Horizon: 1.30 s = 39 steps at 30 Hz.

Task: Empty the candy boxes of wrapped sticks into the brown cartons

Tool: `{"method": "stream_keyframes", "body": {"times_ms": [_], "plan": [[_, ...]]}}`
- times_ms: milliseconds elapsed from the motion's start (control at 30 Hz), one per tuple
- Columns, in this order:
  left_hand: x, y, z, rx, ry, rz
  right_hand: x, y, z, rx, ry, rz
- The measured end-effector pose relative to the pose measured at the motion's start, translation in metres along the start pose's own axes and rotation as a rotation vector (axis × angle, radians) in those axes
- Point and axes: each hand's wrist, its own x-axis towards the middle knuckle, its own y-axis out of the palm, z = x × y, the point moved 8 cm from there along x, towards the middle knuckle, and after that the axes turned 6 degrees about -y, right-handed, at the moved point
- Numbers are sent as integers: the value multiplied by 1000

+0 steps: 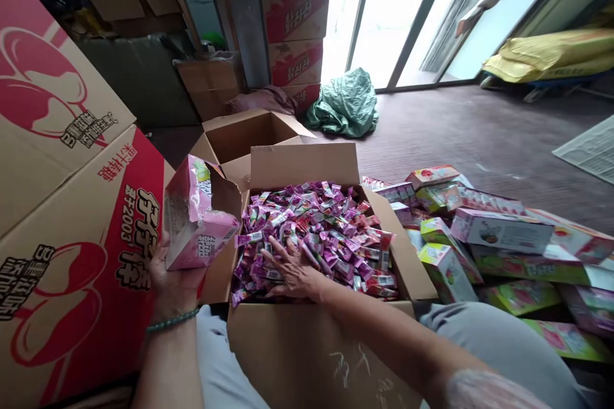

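My left hand (175,278) grips a pink candy box (204,239) from below and behind, over the left flap of a large carton. The pink box is tilted, with its torn top open. Many purple and some red wrapped candies (336,230) fill the cardboard carton (311,332) between my knees. My right hand (295,268) lies on the candies near the carton's front left, its fingers spread and palm down. Nothing shows gripped in it. The palm's underside is hidden.
Printed red and brown cartons (96,255) are stacked close at my left. An open carton (249,134) stands behind the candy carton. Several candy boxes (503,230) lie piled on the floor at right. A green cloth bundle (345,102) lies by stacked cartons (297,25) near the glass door.
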Motion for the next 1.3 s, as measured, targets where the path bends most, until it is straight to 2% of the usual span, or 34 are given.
{"method": "stream_keyframes", "body": {"times_ms": [100,200,333,500,567,633,733,800,900,1000,1067,1133,1233,1300], "plan": [[-3,2,4,-34,-20,49,-39,-30,-35,-157,116,-56],[-6,-2,6,-34,-39,47,-85,-43,-76,-268,216,7],[-7,-16,8,-48,-58,-31,-126,-33,-107,-301,140,98],[1,-24,3,-21,-22,-100,-142,1,-142,-302,102,142],[7,-19,3,2,-9,-88,-142,10,-153,-287,96,145],[13,-11,3,13,7,-40,-140,6,-156,-271,110,136],[13,-2,7,16,-4,8,-131,-23,-143,-232,116,159],[8,-2,10,8,-36,-11,-117,-51,-124,-186,105,250],[1,-7,9,-31,-69,-67,-75,-96,-92,-125,120,350],[1,-12,5,-59,-78,-68,-9,-125,-60,-114,121,184],[4,-14,3,-58,-71,-59,31,-113,-45,-81,117,102],[6,-13,2,-47,-61,-55,55,-74,-39,-12,150,135],[4,-13,1,-16,-50,-106,61,-13,-40,54,202,137],[2,-16,1,17,-64,-142,57,12,-44,82,216,73]]}}
